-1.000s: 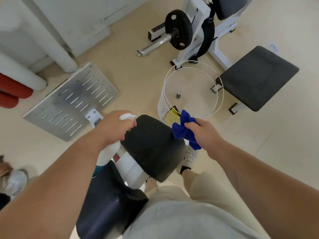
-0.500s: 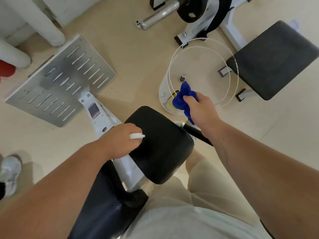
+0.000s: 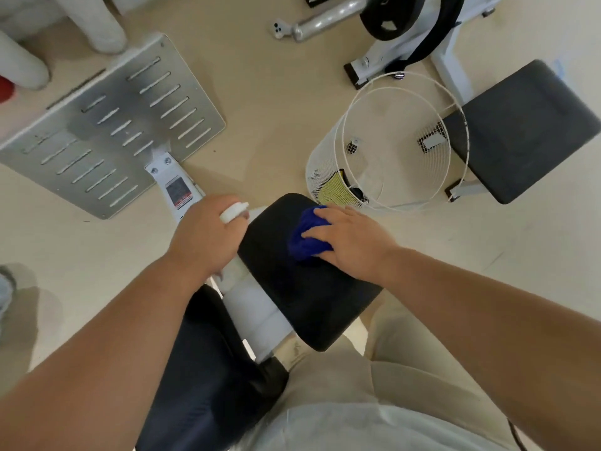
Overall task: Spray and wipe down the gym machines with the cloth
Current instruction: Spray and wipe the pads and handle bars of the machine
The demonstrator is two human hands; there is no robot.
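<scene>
A black padded cushion [image 3: 302,297] of the gym machine lies just below me, fixed to a white frame [image 3: 250,307]. My right hand [image 3: 351,242] presses a bunched blue cloth [image 3: 305,237] flat onto the far end of that cushion. My left hand [image 3: 206,236] grips a white spray bottle [image 3: 233,212] beside the cushion's left edge; only the bottle's white head shows past my fingers. A second dark pad [image 3: 208,379] sits lower left, under my left forearm.
The machine's slotted metal footplate [image 3: 107,131] lies on the floor at left. A white wire basket [image 3: 390,151] stands just beyond the cushion, beside a dark bench seat [image 3: 520,135]. Behind are a weight plate [image 3: 390,14] on a bar and white posts [image 3: 97,24].
My right hand has come down from above the basket and set the blue cloth on the cushion. My left hand with the bottle stays beside the cushion. The view has tilted downward.
</scene>
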